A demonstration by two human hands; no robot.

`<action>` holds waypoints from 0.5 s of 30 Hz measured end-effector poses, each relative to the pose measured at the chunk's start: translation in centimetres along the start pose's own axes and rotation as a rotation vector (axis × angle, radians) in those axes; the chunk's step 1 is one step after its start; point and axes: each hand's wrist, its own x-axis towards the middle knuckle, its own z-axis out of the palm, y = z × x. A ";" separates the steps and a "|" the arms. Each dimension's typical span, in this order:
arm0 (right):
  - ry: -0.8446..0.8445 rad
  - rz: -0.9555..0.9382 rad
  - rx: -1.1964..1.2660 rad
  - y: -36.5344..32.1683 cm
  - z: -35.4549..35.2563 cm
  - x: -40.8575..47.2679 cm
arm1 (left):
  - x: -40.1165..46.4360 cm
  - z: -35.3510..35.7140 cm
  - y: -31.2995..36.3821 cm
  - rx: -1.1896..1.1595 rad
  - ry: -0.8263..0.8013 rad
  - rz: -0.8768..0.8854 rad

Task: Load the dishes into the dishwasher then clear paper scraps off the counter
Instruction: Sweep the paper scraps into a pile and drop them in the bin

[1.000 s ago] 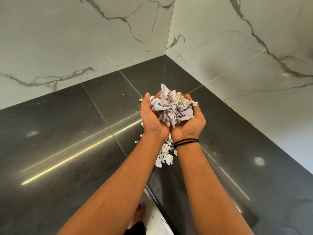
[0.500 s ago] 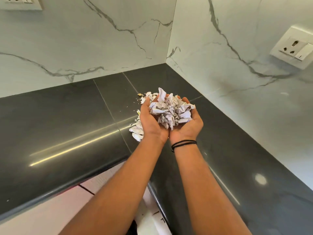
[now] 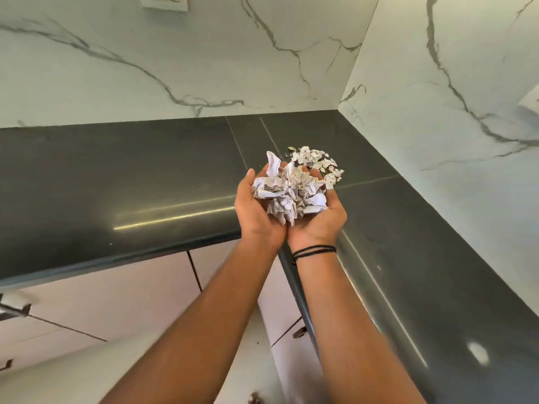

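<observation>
A heap of crumpled white paper scraps lies in my two hands, cupped side by side. My left hand curls round the heap's left side, and my right hand, with black bands at the wrist, curls round its right side. The hands are raised above the inner corner of the dark counter, near its front edge. Behind my fingertips, more small paper scraps lie loose on the counter towards the corner. No dishes or dishwasher are in view.
White marble walls close the counter's back and right sides. A wall socket sits at the top left. Pale cabinet fronts with a metal handle run below the counter edge.
My cupped hands have lifted the heap and drawn back from the corner towards the counter's front edge. The loose scraps left on the counter now show beyond my fingers.
</observation>
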 end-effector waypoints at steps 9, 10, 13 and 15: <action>0.024 0.131 0.023 11.5 -1.5 -6.5 | -7.1 -8.1 8.6 -0.012 0.147 0.120; 0.017 0.139 0.032 13.0 -2.0 -7.3 | -7.9 -9.2 9.5 -0.007 0.162 0.127; 0.008 0.162 0.070 17.7 -4.3 -9.2 | -10.2 -13.3 11.9 0.030 0.206 0.111; 0.023 0.184 0.103 20.9 -6.5 -10.3 | -11.3 -16.6 13.1 0.053 0.218 0.087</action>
